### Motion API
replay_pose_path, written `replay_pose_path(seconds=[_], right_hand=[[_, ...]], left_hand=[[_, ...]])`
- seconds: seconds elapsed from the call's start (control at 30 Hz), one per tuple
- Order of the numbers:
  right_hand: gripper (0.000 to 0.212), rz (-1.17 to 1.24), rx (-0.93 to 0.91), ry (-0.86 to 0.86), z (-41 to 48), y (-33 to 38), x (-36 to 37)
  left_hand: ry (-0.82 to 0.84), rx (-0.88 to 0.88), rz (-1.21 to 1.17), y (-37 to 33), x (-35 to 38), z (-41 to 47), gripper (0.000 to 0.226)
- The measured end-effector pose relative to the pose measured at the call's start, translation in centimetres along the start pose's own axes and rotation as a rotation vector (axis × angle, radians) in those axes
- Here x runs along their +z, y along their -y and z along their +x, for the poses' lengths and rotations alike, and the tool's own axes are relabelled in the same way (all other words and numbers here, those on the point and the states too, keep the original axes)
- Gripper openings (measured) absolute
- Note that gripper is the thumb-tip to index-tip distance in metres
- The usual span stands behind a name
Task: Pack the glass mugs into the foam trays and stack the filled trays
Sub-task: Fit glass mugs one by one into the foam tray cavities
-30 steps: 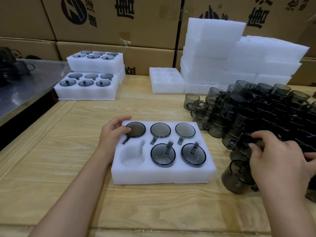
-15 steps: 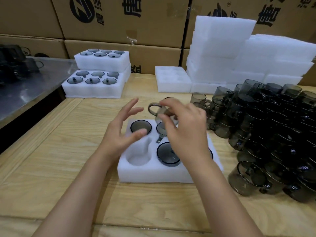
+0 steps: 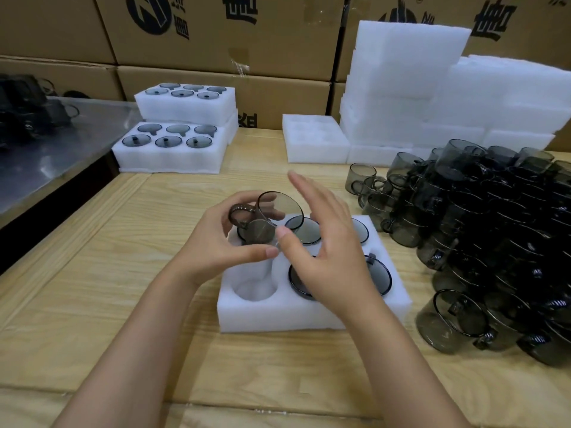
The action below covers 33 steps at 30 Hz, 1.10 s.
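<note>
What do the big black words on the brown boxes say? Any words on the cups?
Upper cardboard boxes: large black Chinese characters, cut off by the picture's top edge, not readable.
Round logo: small characters beside it, too blurred.
Lower box: one character, partly hidden, unreadable.
Glass mugs, foam trays: no writing shows.

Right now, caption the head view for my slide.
Left hand holds a smoky glass mug over the foam tray, front-left pocket empty; right hand open alongside.
</note>
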State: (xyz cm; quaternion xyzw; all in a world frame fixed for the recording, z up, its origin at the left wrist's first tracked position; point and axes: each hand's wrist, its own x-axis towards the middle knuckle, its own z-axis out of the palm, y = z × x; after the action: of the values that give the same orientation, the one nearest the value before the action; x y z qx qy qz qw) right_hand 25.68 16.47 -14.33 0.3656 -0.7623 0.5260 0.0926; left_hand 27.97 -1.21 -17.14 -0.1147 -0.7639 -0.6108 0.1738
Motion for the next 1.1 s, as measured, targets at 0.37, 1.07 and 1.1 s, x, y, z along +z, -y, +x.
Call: replay_pose_path(seconds=[0.37,1.07,1.1], right_hand=[[0.064,0.274,0.148,0.140,0.1,-0.7,-0.8],[0.049,-0.020,0.141,0.219,-0.3,0.4,0.0],[0.048,-0.030,0.152,0.240,-0.3,0.4,0.0]], left_hand=[[-0.035,-0.096,-0.248,-0.2,-0.8,-0.1,0.074],[0.162,-0.168,-0.201,-1.5,-0.9,-0.6,0.063],[0.161,-0.175,-0.212,-1.5,-0.9,-0.6,0.061]])
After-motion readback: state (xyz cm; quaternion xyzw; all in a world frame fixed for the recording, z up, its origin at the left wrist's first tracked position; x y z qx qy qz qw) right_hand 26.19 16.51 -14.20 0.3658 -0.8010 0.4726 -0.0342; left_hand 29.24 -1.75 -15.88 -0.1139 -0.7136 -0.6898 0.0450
